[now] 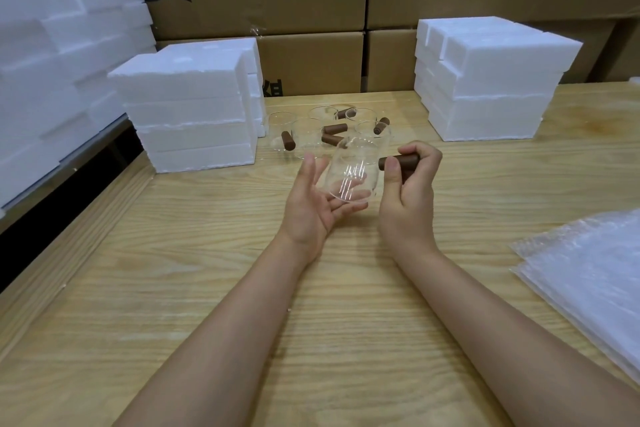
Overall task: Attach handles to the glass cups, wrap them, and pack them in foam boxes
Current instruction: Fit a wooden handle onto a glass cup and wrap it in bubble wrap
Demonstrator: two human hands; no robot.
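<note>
Straight ahead of the fingers (309, 166), loose glass cups (304, 139) and brown handles (334, 129) cluttered the path. The left foam stack (187, 107) and right foam stack (491, 80) walled that lane in. Behind the fingers, the table (207, 253) lay wide open; bubble wrap (588, 270) edged its right.

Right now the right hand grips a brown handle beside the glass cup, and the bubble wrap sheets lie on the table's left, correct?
No: the head view shows the bubble wrap sheets on the right of the table. The right hand does grip the brown handle beside the glass cup.
</note>
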